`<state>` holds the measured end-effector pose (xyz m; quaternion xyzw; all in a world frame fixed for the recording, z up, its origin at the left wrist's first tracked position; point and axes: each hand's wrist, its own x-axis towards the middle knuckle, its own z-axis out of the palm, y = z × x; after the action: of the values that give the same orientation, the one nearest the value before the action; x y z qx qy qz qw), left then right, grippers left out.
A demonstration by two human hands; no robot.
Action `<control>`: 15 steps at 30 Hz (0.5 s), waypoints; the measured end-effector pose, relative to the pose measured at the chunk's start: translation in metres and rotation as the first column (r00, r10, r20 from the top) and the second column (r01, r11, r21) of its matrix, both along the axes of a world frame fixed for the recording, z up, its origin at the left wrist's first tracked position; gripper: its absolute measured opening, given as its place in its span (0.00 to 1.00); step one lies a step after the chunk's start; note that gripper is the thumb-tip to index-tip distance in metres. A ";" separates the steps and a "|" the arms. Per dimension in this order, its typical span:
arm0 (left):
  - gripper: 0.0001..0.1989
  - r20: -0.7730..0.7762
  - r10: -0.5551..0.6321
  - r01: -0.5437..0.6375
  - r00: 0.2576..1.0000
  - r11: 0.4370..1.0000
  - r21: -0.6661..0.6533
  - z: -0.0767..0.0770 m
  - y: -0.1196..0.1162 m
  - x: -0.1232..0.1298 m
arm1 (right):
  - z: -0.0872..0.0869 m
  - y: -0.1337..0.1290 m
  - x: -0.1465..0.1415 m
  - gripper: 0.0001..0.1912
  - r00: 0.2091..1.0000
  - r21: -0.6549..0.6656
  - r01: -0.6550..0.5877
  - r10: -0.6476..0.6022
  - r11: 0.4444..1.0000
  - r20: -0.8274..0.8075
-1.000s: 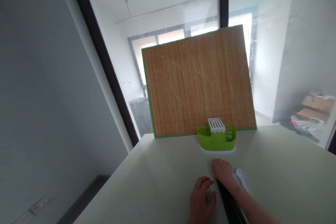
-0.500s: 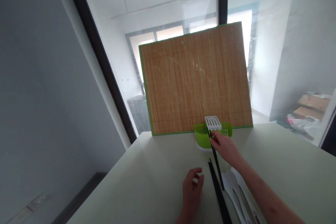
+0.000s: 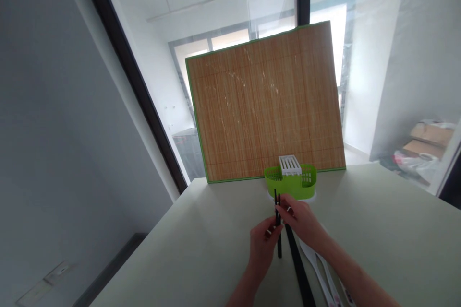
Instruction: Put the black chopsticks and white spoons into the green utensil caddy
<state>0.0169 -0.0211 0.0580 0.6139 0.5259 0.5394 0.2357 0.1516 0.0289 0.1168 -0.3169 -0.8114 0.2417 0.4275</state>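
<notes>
A pair of black chopsticks (image 3: 279, 244) stands nearly upright between my hands, in front of the green basket (image 3: 288, 185). My left hand (image 3: 264, 239) pinches them around the middle. Higher up, near the top ends, my right hand (image 3: 296, 213) has its fingers closed on the same chopsticks. More black chopsticks (image 3: 298, 266) lie on the table just to the right, pointing away from me. White spoons (image 3: 313, 259) rest beside these, partly covered by my right forearm. The basket has a white slotted divider (image 3: 290, 165) on top and a white base.
A bamboo mat (image 3: 266, 105) with green edging leans upright against the glass behind the basket. The pale table (image 3: 201, 240) narrows toward that glass. A grey wall (image 3: 72, 129) rises at the left. Cardboard boxes (image 3: 428, 141) are visible at the far right, beyond the glass.
My right hand has brought the chopsticks back from the basket, toward me and left. My left hand, empty before, has closed on them. The view has shifted slightly.
</notes>
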 end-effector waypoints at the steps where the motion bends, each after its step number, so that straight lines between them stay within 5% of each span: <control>1: 0.13 -0.011 0.008 -0.008 1.000 1.000 -0.002 -0.002 0.000 -0.002 | -0.001 -0.001 0.000 0.11 1.000 -0.015 -0.029 0.030 0.999 0.006; 6: 0.11 -0.075 -0.027 0.027 0.997 1.000 -0.010 -0.007 -0.004 -0.009 | -0.001 -0.005 0.003 0.13 0.987 -0.088 -0.153 0.147 0.984 -0.069; 15: 0.08 -0.104 -0.024 0.029 0.994 0.999 0.040 0.013 -0.009 -0.011 | -0.003 -0.013 0.004 0.12 0.972 -0.141 -0.219 0.203 0.965 -0.120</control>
<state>0.0057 -0.0298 0.0709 0.6526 0.5179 0.5146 0.2026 0.1557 0.0163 0.1139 -0.2473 -0.7961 0.3637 0.4156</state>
